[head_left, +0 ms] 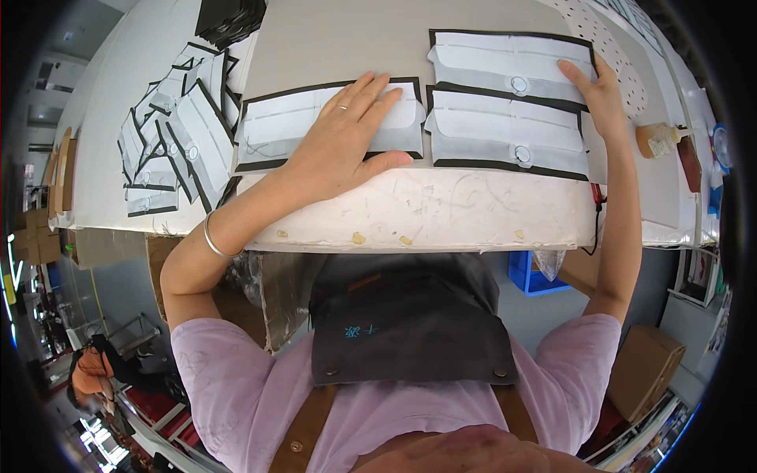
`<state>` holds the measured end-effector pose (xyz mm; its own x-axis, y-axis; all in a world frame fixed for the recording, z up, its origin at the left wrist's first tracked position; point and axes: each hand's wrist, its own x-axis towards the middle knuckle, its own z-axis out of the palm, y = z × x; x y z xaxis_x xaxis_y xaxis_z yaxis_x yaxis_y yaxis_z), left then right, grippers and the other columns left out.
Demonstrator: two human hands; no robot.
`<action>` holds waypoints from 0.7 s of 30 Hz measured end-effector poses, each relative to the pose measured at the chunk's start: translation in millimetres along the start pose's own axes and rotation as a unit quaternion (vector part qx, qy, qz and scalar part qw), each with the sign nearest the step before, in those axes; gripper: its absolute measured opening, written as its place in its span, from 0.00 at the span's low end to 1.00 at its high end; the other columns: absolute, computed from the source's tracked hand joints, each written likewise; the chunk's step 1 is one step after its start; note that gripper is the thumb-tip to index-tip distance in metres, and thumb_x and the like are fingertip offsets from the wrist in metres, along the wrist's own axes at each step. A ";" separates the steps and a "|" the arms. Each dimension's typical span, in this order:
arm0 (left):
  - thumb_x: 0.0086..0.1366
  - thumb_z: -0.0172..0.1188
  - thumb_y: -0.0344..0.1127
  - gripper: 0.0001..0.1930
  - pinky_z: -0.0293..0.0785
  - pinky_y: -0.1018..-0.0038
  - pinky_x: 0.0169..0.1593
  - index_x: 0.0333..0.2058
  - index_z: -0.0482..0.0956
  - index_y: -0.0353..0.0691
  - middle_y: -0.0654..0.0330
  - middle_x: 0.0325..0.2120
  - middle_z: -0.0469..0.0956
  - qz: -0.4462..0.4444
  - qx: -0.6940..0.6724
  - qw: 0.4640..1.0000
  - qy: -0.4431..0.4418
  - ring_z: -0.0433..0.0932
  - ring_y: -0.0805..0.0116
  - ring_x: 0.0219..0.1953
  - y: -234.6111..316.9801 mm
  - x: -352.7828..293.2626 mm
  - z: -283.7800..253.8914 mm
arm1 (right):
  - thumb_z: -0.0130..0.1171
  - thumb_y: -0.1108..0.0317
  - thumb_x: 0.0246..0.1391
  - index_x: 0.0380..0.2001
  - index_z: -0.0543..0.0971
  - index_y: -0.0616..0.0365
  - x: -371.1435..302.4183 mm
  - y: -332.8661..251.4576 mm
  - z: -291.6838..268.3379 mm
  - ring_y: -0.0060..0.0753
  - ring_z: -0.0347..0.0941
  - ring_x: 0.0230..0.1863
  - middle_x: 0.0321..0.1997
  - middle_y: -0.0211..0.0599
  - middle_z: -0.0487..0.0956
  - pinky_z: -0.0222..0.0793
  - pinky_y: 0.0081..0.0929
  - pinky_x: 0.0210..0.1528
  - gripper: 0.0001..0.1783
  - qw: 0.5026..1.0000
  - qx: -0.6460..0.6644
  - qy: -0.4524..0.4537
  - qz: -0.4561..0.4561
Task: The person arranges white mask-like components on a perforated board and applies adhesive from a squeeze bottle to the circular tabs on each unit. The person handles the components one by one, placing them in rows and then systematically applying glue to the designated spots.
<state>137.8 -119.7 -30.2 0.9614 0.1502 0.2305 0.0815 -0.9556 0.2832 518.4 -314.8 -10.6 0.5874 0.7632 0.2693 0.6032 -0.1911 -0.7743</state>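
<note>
Three flat, wallet-shaped white pieces with black borders lie before me on the table. My left hand (335,146) rests on the left piece (268,126), fingers stretched out and thumb apart, hiding its middle. At the right, my right hand (601,93) is at the end of the upper right piece (489,59), its thumb on top and its fingers round the corner edge. Just below, and touching or nearly touching it, is the lower right piece (477,138). Both right pieces have a flap line and a small round mark at the lower middle.
A loose heap of similar pieces (193,142) lies at the left, with a black stack (229,22) behind it. A small amber glue bottle (656,140) stands at the right beside a dark red block (689,164). The table's front edge (426,246) runs close to my apron.
</note>
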 end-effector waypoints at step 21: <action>0.56 0.72 0.29 0.11 0.60 0.57 0.68 0.40 0.86 0.43 0.65 0.41 0.80 -0.129 -0.063 0.989 -0.019 0.63 0.54 0.68 -96.0 -98.5 -98.1 | 0.71 0.60 0.56 0.58 0.76 0.65 -15.8 -3.6 12.8 0.31 0.78 0.50 0.52 0.42 0.81 0.75 0.25 0.53 0.31 0.997 -0.029 0.062 0.028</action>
<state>9.5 -17.9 11.3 0.9225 0.3726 0.1007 0.2939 -0.8473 0.4423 500.1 -318.2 -19.4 0.6813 0.6685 0.2983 0.5956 -0.2693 -0.7568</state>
